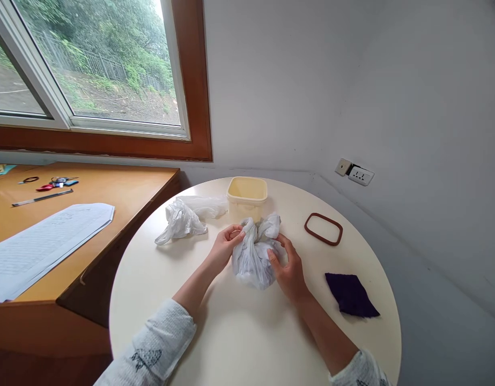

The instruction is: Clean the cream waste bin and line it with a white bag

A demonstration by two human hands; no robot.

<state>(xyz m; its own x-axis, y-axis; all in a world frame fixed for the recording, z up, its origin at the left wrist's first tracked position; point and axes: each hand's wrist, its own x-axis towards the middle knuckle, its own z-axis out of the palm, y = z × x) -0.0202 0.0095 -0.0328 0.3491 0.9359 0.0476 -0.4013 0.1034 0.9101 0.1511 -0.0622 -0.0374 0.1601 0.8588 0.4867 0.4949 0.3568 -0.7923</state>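
Note:
A crumpled white plastic bag (pixel 253 262), its top gathered into twisted ends, sits between my hands on the round table (pixel 239 332). At its upper left, my left hand (pixel 225 246) pinches the bag between thumb and fingers. My right hand (pixel 289 268) curves round the bag's right side, thumb in front and fingers behind. What the bag contains, if anything, cannot be made out. Just behind it stands an open pale yellow plastic container (pixel 247 199), its lower front partly hidden by the bag.
More crumpled plastic bags (pixel 180 220) lie at the table's back left. On the right are a brown rounded rectangular ring (pixel 339 236) and a dark purple cloth (pixel 352 295). The wooden desk (pixel 138 187) at left holds papers (pixel 50 246), a pen (pixel 42 198) and keys (pixel 60 183).

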